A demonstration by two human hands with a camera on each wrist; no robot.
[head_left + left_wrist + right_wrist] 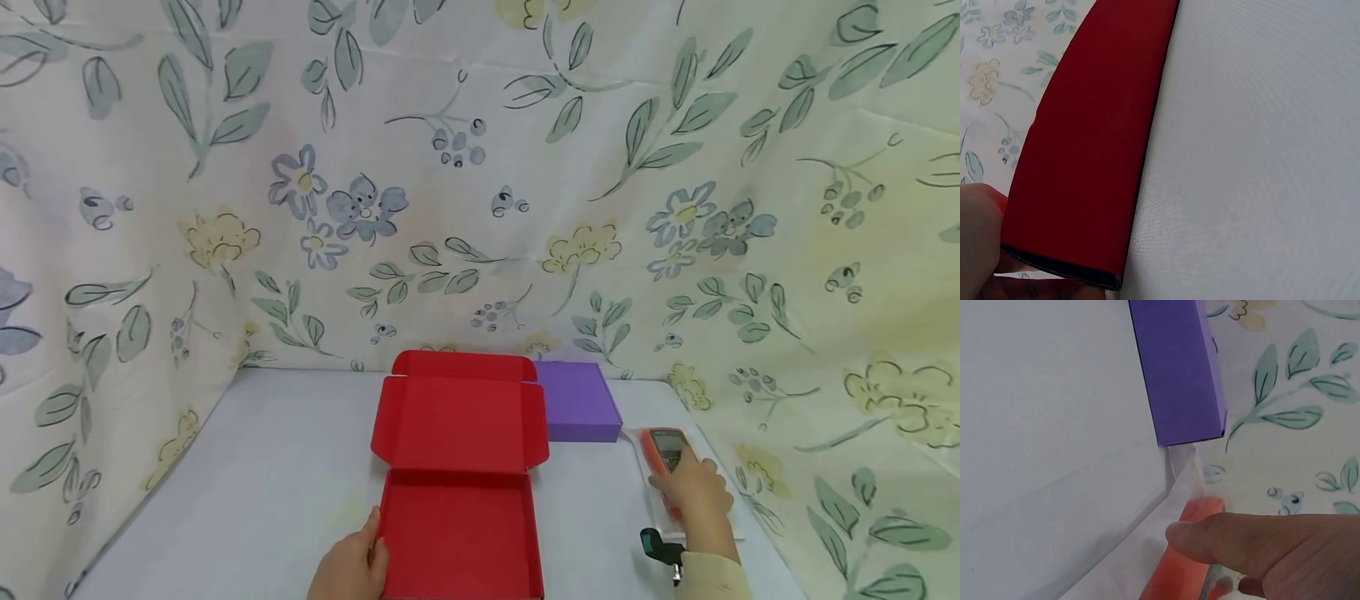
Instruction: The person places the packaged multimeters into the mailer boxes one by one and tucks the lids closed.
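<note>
An open red cardboard box (459,533) lies on the table, its lid (459,425) folded back away from me. My left hand (351,560) pinches the box's left wall near the front, with the thumb over the edge. In the left wrist view that red wall (1085,137) runs up from the fingers (979,237). At the right, my right hand (697,492) grips an orange calculator (663,446) with a dark screen and keys, in a clear plastic bag. The right wrist view shows the thumb (1204,537) along the calculator's orange side (1179,575); its keys are hidden there.
A closed purple box (577,404) stands behind and right of the red box, just left of the bagged calculator. White cloth covers the table (255,483). A floral curtain (480,208) hangs along the back and both sides. A dark wrist camera (660,546) sits by my right wrist.
</note>
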